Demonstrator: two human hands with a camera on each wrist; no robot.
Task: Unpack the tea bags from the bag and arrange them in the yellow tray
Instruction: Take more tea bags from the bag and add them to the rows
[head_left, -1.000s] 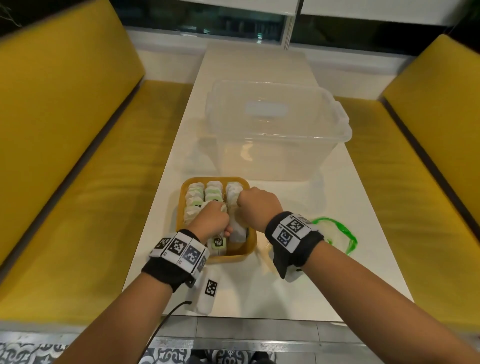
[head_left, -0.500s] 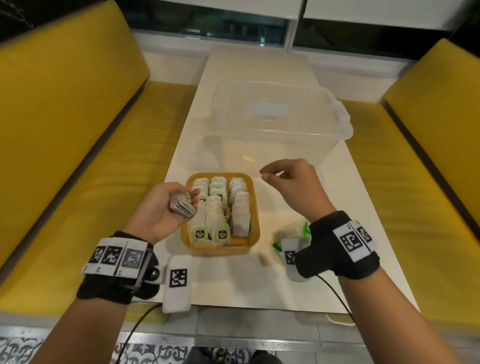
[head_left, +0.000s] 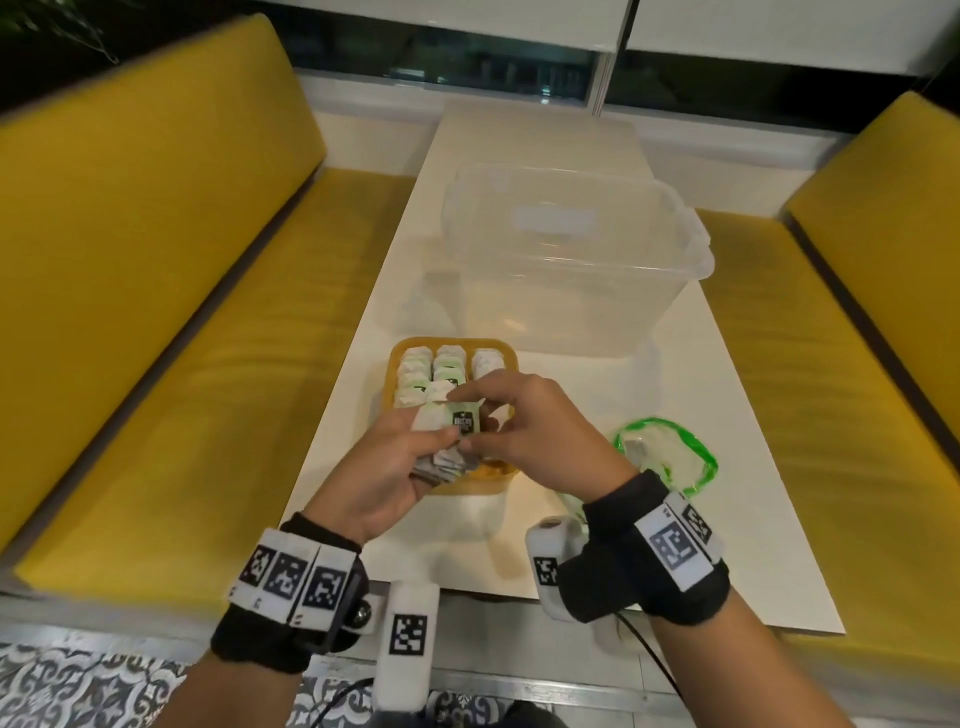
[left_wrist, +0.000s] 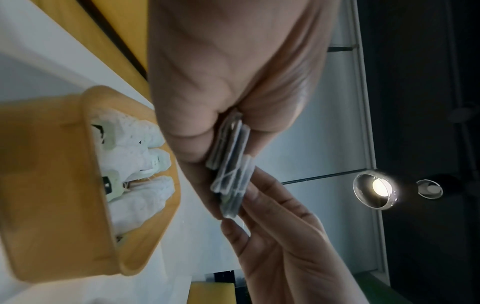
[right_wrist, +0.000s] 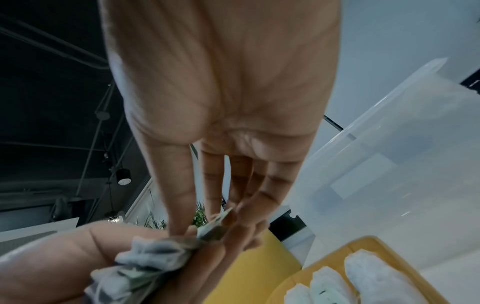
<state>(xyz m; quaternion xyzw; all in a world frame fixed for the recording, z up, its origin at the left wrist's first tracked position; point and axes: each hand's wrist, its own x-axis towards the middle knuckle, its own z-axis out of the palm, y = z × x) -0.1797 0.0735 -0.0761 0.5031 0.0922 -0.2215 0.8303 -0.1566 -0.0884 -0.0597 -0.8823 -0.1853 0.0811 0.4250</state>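
Dim indoor light, ceiling lamp (left_wrist: 379, 186) glaring, wrist views blurred, wide-angle edges warped

A black fabric wristband (head_left: 280, 631) is worn on the left forearm, and white tiles printed with black square fiducial markers (head_left: 293, 577) are fixed across its top. A white block-shaped module (head_left: 408, 644) bearing one such marker is mounted beside the band, next to a small round black fitting, and a thin black cable (head_left: 332, 699) is seen trailing below it. A matching black band (head_left: 670, 582) with marker tiles (head_left: 675, 540) is worn on the right forearm, with its own white marked module (head_left: 548, 561) and a black cable (head_left: 649, 657). Both forearms are left bare, without sleeves.
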